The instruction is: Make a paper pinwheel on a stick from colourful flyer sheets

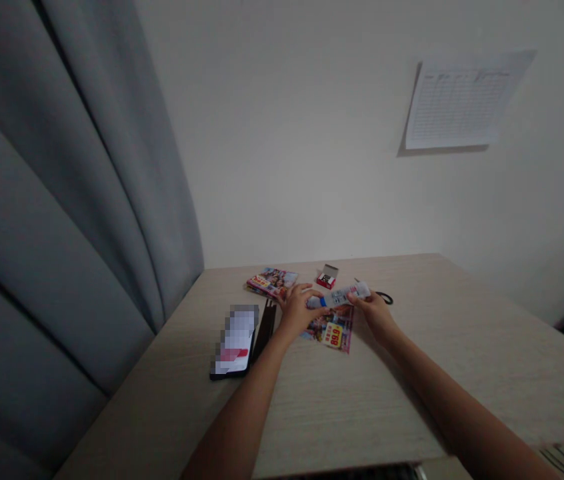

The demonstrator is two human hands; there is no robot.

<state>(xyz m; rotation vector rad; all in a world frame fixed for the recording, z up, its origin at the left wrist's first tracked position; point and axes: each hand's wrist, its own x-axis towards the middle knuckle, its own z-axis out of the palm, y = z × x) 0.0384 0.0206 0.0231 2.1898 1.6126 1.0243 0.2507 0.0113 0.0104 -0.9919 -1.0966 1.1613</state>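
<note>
Both hands hold a whitish, semi-clear tube with a blue band slantwise above the table. My left hand is closed around its blue left end. With thumb and fingers, my right hand grips the other end, which points up and to the right. Small print covers the tube, too blurred to read. Beneath it lies a colourful printed sheet with a yellow "89.9" label, partly covered by the hands. Behind my left hand is a small pile of colourful leaflets.
A small red box stands with its flap up near the wall. A black loop shows beyond my right hand. At left are a lit phone and dark brown strips. A grey curtain borders the table's left side.
</note>
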